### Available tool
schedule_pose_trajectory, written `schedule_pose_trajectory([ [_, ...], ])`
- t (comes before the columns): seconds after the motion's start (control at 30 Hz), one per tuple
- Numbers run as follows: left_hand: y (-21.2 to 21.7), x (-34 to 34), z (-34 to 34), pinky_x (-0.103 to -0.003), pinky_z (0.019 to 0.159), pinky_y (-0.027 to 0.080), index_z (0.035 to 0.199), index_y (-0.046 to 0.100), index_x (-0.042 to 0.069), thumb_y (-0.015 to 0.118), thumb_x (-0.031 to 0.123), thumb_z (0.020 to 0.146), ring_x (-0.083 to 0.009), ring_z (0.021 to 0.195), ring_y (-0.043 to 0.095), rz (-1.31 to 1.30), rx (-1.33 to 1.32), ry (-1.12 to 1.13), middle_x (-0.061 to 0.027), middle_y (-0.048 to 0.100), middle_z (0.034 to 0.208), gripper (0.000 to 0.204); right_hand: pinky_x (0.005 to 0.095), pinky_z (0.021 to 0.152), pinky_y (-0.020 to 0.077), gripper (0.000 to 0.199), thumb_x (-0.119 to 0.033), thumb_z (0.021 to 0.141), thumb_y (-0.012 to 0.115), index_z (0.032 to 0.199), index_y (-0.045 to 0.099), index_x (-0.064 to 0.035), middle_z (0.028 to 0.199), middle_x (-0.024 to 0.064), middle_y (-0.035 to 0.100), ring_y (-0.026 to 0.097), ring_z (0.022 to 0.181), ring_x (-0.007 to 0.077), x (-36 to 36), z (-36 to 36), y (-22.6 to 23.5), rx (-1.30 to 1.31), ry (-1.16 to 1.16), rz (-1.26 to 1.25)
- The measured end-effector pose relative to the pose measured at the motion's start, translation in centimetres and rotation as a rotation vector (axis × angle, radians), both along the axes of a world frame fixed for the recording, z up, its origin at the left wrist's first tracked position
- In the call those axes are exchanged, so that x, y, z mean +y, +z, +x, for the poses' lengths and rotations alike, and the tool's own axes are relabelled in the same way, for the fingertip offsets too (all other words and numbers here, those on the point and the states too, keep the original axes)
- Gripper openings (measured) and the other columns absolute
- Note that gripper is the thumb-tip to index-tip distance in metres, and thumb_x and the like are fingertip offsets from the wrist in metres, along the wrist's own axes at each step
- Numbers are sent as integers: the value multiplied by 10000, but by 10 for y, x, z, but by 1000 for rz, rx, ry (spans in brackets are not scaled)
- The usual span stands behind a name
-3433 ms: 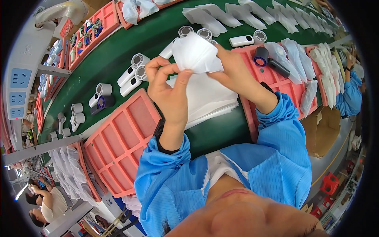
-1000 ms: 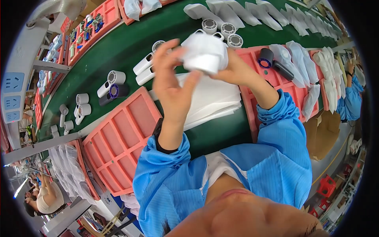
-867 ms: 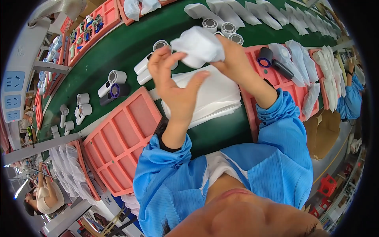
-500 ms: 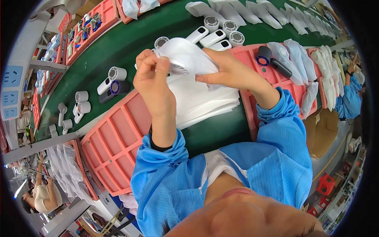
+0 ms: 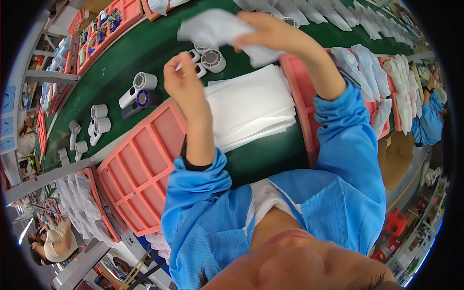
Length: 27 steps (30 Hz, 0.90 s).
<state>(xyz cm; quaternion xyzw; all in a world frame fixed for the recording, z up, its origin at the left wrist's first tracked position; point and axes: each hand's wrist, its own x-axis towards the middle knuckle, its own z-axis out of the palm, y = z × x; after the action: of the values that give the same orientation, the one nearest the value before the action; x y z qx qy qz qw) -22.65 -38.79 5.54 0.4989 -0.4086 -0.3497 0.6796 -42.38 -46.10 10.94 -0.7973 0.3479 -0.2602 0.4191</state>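
Note:
A handheld fan in a white, thin bag (image 5: 210,30) is in my right hand (image 5: 266,34), lifted over the far side of the green bench; motion blurs it, and the bag hides the fan inside. My left hand (image 5: 186,82) hangs left of the paper-like white stack, its fingers loosely curled and apart with nothing between them. Below both hands lies the stack of flat white bags (image 5: 251,104). Just beyond my left hand, unwrapped white handheld fans (image 5: 212,60) sit in a cluster, partly covered by the hand and the bag.
An upturned-looking pink divided tray (image 5: 140,164) lies at left, another pink tray (image 5: 302,96) at right with bagged pieces. More fans (image 5: 140,92) stand on the green bench (image 5: 179,34). Bagged items (image 5: 319,10) line the far right. Other people work at both sides.
My right hand has carried the bagged fan away from above the stack, up and to the far side. My left hand has let go of the bag and stays near its former place.

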Motion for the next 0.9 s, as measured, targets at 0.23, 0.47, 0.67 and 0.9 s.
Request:
schedule_pose_trajectory([
  [0.23, -58, 20, -102, -376, 654, 473, 923, 605, 51, 734, 156, 758, -280, 764, 584, -172, -889, -264, -105, 566, 868, 234, 408, 847, 511, 374, -293, 819, 583, 1088, 634, -38, 1067, 181, 662, 656, 910, 350, -150, 27, -130, 634, -625, -387],
  [0.47, -72, 27, -91, -378, 651, 471, 829, 642, 83, 743, 187, 743, -274, 765, 584, -49, -1061, -291, -81, 565, 800, 168, 391, 899, 491, 569, -181, 683, 686, 1227, 591, -39, 1203, 179, 602, 586, 1095, 338, -139, -36, -57, 891, -122, -199],
  [0.67, -59, 29, -93, -346, 589, 448, 788, 675, 88, 749, 176, 751, -231, 662, 580, 21, -823, -406, -75, 594, 777, 121, 372, 886, 500, 616, -141, 589, 728, 1179, 599, -20, 1160, 160, 621, 602, 1063, 299, -119, -96, -77, 784, -104, -313],
  [0.9, -38, 21, -51, -247, 549, 396, 865, 702, 56, 761, 151, 786, -105, 588, 511, 108, -267, -530, -12, 628, 738, 137, 314, 745, 490, 510, -216, 557, 759, 1004, 622, -12, 925, 97, 658, 617, 842, 181, -24, -91, 55, 63, -429, -243],
])
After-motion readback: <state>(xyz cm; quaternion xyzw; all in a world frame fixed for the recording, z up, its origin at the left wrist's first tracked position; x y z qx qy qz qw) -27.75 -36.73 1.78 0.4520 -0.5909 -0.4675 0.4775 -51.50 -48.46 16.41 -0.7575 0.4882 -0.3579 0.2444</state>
